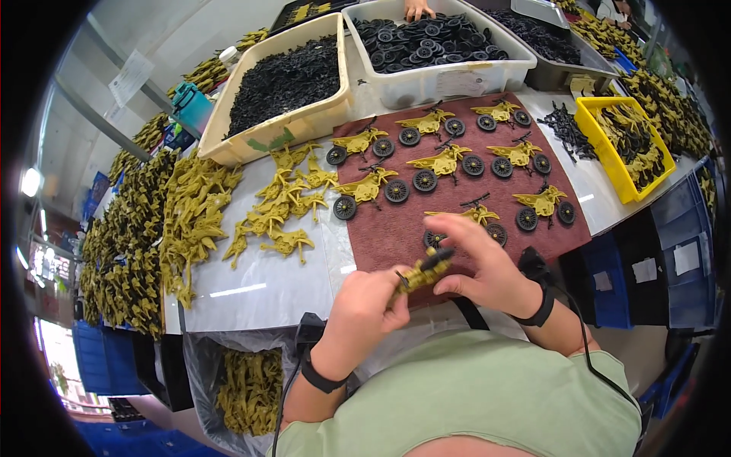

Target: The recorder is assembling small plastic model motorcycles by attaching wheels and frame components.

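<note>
Left edge: yellow and black toy pieces (126, 244) are stacked in high rows
Body heap: yellow toy motorcycle bodies (194, 209) are piled thickly at the left side of the table (304, 293)
Lined bin: below the table, more yellow parts (251, 392) are kept in a bin with a plastic liner (204, 381)
Loose bodies: several yellow bodies (285, 202) are spread beside the heap
Cream bin: small black parts (285, 84) are contained in the cream bin (263, 141)
Left hand: the yellow motorcycle body (413, 279) is gripped by the closed fingers of the left hand (362, 301), above the near edge of the cloth
White bin: black spoked wheels (426, 49) are held in the white bin (457, 80), and another person's hand (417, 9) is seen upon them
Cloth: on the red-brown cloth (381, 247), eight toy motorcycles (442, 161) are laid in rows, the nearest being partly covered by the right hand
Right hand: thumb and forefinger of the right hand (495, 270) are held apart near the black part (437, 261) on the gripped body; whether it is touched cannot be told
Right side: loose black parts (569, 131) are placed just beside the yellow tray (633, 196), in which yellow and black pieces (628, 141) are heaped
</note>
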The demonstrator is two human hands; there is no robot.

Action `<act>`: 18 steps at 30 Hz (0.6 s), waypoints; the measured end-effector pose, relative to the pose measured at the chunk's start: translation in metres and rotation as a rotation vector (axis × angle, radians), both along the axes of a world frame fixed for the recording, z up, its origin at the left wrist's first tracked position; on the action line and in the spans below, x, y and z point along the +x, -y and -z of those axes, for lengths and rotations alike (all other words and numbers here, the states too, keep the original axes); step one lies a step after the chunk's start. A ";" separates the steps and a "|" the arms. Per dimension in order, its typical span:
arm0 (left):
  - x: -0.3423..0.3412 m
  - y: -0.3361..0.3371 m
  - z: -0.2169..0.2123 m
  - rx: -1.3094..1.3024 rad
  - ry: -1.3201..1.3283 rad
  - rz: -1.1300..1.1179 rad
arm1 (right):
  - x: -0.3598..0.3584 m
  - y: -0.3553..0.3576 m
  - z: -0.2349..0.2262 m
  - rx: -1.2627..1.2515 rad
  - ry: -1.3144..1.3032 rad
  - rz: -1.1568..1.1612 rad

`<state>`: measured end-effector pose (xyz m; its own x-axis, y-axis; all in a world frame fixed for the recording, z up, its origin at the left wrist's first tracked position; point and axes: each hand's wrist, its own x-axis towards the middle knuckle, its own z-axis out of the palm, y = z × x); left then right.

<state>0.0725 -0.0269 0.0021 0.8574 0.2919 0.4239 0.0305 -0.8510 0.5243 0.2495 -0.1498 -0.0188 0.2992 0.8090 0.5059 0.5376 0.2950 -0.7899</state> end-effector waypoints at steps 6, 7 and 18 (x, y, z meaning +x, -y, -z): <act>-0.005 0.014 -0.012 -0.076 0.079 -0.009 | -0.007 0.008 0.006 -0.169 -0.205 -0.242; -0.005 0.017 -0.015 -0.127 0.112 -0.022 | -0.010 0.009 0.007 -0.127 -0.182 -0.219; -0.016 0.026 -0.012 0.030 0.218 -0.030 | -0.033 0.015 -0.003 -0.047 -0.268 -0.214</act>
